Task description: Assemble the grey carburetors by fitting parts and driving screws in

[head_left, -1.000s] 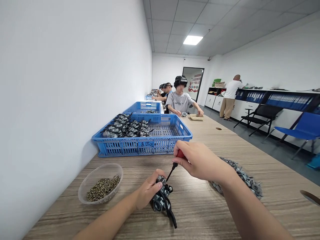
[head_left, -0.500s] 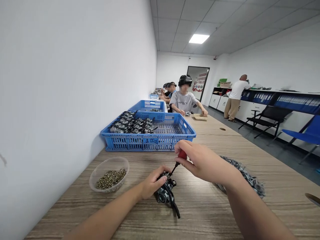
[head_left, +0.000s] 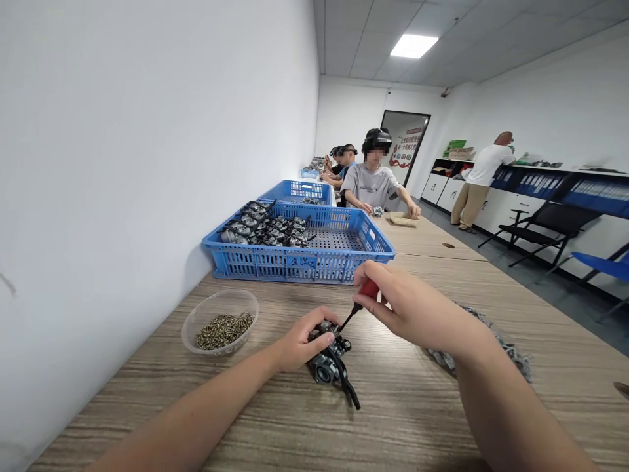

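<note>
Lower left of centre: clear plastic bowl (head_left: 221, 322) of small dark screws stands on the wooden table (head_left: 393, 419), well apart from the hands; compared with half a second ago it sits slightly further right and lower in the frame, as the view has tilted up and swung. Above it, mid frame: blue crate (head_left: 299, 252) with a batch of dark metal parts packed in its left half, a second blue crate (head_left: 296, 191) behind it; both now lie higher in the frame than before. Centre, lower half: left hand (head_left: 299, 342) curled around a small black-and-metal part (head_left: 328, 360) resting on the table, fingers closed on its top, a black hose trailing from it toward the viewer; same hold as in the earlier frame. Right of centre: right hand (head_left: 410, 307) pinching the red handle of a screwdriver (head_left: 362, 299), fingers pressed together round it, tip angled down-left onto the part; posture unchanged, hand a little higher. Further right: heap of metal pieces (head_left: 491, 347) on the table, partly hidden by the right forearm. Upper centre: seated person in a grey shirt (head_left: 372, 185) at the same table; a standing person in white (head_left: 484, 174) at the far right counter.
</note>
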The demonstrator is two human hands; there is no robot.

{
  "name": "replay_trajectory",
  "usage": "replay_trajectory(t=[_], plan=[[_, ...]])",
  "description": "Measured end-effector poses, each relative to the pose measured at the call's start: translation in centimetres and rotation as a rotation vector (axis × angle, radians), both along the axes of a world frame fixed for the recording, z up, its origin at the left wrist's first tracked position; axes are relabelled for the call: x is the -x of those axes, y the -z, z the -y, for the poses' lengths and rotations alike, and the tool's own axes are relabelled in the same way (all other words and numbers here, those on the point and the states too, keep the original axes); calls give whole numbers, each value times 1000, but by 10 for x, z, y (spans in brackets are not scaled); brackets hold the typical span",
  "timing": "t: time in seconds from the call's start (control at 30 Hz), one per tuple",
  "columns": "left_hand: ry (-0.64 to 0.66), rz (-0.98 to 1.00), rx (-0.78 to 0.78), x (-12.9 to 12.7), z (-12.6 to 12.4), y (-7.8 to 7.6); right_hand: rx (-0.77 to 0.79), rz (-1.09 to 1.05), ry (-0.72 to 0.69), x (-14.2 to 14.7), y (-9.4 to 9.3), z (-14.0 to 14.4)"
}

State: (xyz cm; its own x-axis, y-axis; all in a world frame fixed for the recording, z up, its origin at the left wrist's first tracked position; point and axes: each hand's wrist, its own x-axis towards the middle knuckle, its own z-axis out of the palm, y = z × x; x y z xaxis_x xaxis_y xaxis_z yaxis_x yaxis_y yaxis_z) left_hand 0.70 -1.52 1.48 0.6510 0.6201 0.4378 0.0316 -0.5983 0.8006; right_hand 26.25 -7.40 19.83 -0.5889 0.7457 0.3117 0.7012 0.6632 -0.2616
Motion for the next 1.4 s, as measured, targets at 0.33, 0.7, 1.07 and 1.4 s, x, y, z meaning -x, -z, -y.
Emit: replay_trajectory(t=[0.33, 0.7, 1.07, 1.4], plan=[[75, 57, 187, -1, 2, 5, 19, 11, 18, -3, -2, -1], [54, 22, 89, -1, 8, -1, 74, -509, -236, 19, 29, -33], [15, -121, 51, 0, 5, 3, 215, 54, -383, 7, 28, -42], [50, -176, 39, 3, -1, 9, 282, 100, -375, 20, 54, -62]])
